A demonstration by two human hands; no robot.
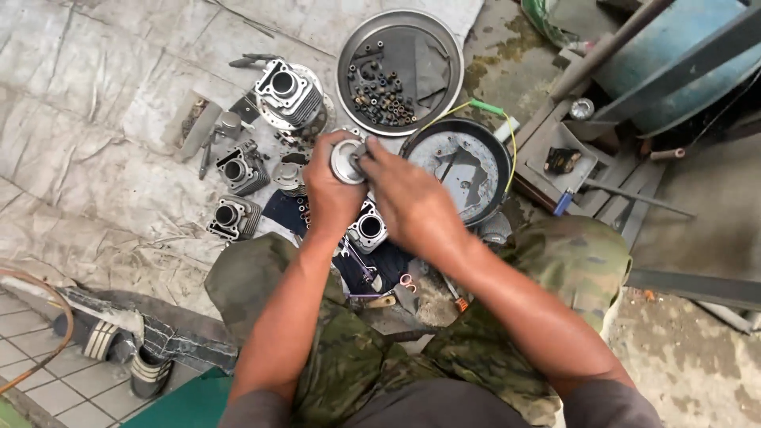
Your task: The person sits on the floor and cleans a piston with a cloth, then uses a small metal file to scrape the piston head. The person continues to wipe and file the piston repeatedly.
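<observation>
Piston (346,161): short round metal part, pale grey, flat crown facing the camera; held above the littered ground sheet, roughly between the two pans. Probably light alloy, stiff, modest in weight for its bulk; likely oily and so slippery on the smooth skirt. Best taken around the skirt with a full wrap, away from the ring grooves; edges look liable to nick if dropped on concrete.

Left hand (333,190): fingers closed round the piston from below and behind, clamped on it.

Right hand (408,194): fingertips pinched together against the piston's right edge, touching it; whether anything small sits between the fingertips cannot be told.

Cylinder block (369,228): finned, open bore upward, just below the hands on a dark cloth (372,265).

Further cylinder blocks: one (233,215) lower left, one (242,169) above it, a larger one (287,91) on a round plate at upper left.

Containers:
- Round steel tray (444,47), shallow, top centre: heap of small dark bolts and nuts (384,91) in its left half, a folded grey rag in the right.
- Dark round pan (495,154), right of the hands: grey residue and a scrap of paper or rag inside; no parts to be made out.

Sandals (119,353): pair, striped, lower left by the tiled floor.
</observation>
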